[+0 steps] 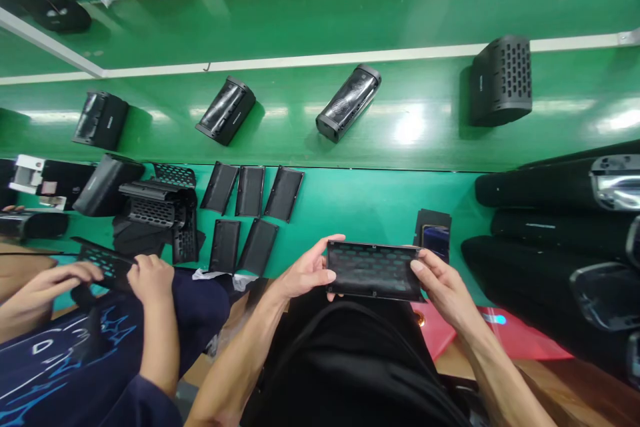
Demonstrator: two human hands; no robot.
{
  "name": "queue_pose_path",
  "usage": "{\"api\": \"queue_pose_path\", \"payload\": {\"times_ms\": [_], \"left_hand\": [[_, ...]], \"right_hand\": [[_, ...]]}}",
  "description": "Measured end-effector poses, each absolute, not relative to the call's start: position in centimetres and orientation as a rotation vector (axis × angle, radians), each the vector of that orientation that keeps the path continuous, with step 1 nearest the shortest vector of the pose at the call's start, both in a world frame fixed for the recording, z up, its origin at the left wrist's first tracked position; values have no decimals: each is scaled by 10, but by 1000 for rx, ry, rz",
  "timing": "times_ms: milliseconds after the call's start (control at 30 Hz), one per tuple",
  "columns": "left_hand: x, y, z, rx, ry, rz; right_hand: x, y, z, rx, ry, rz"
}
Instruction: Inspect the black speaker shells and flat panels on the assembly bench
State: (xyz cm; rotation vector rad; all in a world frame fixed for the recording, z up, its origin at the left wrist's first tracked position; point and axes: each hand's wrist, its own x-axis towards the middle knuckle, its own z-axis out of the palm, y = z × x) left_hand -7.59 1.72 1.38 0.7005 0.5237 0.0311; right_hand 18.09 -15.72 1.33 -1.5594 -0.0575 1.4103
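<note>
A rectangular black panel (375,271), with faint rows of oval holes and a raised rim, is held level in front of my body. My left hand (307,271) grips its left end, thumb on top. At the right end my right hand (445,283) pinches the edge, thumb also on top. Several similar black panels (225,245) lie in two rows on the green table (350,207), ahead and to the left. Just beyond my right hand, a dark phone-like object (436,240) rests on black sheets (435,217).
A person's hands (153,280) hold a perforated panel (107,265) at my left. Perforated covers (157,203) are piled near them. Black speakers (227,111) stand along the green belt (280,127). Large black cases (540,233) crowd the right side, above a red folder (525,337).
</note>
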Motion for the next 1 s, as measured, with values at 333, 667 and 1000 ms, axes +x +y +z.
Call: {"api": "queue_pose_path", "payload": {"times_ms": [333, 667, 1000], "left_hand": [[-72, 14, 2, 591, 566, 80], [-70, 18, -6, 446, 619, 51], [-68, 19, -8, 434, 619, 67]], "right_hand": [[178, -147, 9, -1569, -35, 1464], [174, -137, 10, -1532, 65, 1488], [173, -133, 7, -1530, 62, 1473]]}}
